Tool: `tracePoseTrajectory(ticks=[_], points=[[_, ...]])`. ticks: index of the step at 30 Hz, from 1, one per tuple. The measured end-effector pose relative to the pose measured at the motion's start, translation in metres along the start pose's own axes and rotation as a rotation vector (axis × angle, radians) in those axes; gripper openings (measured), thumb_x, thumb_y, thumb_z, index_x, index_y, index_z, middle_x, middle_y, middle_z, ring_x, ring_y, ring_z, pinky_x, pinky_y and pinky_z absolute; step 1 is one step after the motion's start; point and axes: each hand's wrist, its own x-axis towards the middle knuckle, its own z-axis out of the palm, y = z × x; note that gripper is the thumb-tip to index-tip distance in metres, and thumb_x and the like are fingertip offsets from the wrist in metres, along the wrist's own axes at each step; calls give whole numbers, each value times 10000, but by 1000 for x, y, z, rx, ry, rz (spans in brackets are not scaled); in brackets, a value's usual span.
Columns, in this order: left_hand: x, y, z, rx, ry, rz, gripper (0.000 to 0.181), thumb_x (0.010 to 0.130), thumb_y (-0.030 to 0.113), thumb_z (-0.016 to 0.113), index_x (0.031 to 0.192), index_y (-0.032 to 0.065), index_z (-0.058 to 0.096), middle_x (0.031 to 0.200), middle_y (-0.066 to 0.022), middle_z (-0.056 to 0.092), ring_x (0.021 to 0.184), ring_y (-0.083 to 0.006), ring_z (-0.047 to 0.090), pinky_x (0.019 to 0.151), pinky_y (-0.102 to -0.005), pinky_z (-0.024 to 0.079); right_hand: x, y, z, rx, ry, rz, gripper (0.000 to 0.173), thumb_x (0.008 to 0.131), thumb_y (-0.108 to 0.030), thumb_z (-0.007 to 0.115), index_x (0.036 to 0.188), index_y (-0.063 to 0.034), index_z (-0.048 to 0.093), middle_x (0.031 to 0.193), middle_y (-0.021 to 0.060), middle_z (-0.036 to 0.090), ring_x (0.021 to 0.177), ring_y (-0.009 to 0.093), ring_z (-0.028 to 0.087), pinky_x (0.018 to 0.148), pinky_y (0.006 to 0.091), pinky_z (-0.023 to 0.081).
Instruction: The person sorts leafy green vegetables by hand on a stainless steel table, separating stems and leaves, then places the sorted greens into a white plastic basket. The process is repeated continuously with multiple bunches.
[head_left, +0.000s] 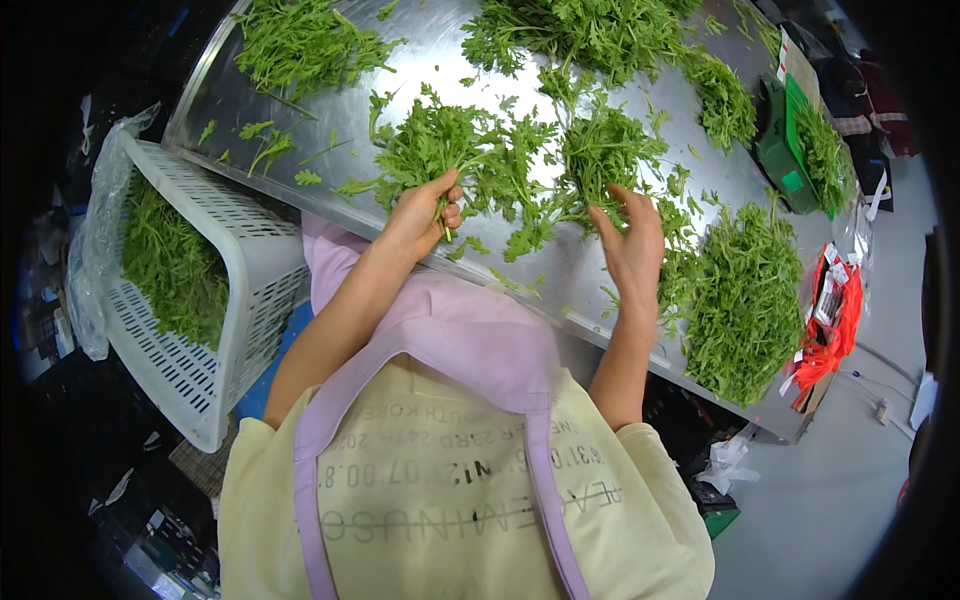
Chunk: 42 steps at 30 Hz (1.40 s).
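Note:
My left hand (426, 214) is closed round the stems of a small bunch of leafy greens (435, 142), whose leaves point away from me over a steel table (337, 184). To its right, my right hand (634, 232) has its thumb and fingers spread at the near edge of a loose clump of the same greens (606, 150). The fingertips touch or nearly touch the stems; which of these, I cannot tell. Scattered sprigs lie between both hands.
A white perforated plastic basket (251, 262) holding greens stands at the left. Larger piles of greens lie at the table's far side (600, 30), far left (307, 49) and right (746, 307). At the right are a green container (787, 150) and a bundle of red strips (832, 337).

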Motion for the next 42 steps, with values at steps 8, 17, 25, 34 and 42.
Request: tracePoseTrajectory(ticks=[8, 17, 25, 34, 42], points=[[-10, 11, 4, -114, -205, 220, 215, 895, 220, 434, 716, 106, 402, 613, 25, 345, 504, -65, 305, 481, -215, 286, 32, -43, 70, -6, -357, 68, 324, 689, -385, 644, 765, -70, 641, 648, 84, 607, 612, 234, 584, 552, 334, 437], [-15, 16, 8, -135, -151, 287, 229, 902, 214, 418, 703, 106, 386, 614, 19, 344, 503, -75, 306, 489, -215, 287, 42, -16, 49, 1032, -614, 314, 275, 710, -289, 672, 688, -21, 617, 600, 57, 585, 525, 122, 515, 486, 262, 401], [-14, 4, 13, 159, -42, 239, 226, 873, 198, 485, 949, -6, 547, 871, -67, 583, 725, -141, 552, 685, -274, 473, 31, -19, 41, 1152, -546, 497, 228, 741, -212, 667, 811, -8, 594, 642, 13, 557, 539, 60, 430, 503, 204, 329], [-18, -11, 27, 321, -248, 155, 275, 883, 221, 465, 1060, 14, 504, 918, -78, 582, 748, -161, 583, 640, -273, 518, 17, -49, 53, 863, -606, 222, 313, 737, -281, 660, 804, 22, 615, 673, 59, 548, 570, 125, 465, 532, 272, 369], [-13, -14, 17, 555, -158, 141, 183, 877, 208, 473, 889, 34, 529, 682, -20, 503, 597, -109, 507, 521, -254, 436, 6, -64, 43, 336, -419, -145, 297, 753, -250, 607, 771, 43, 566, 776, 183, 492, 634, 315, 500, 573, 380, 403]])
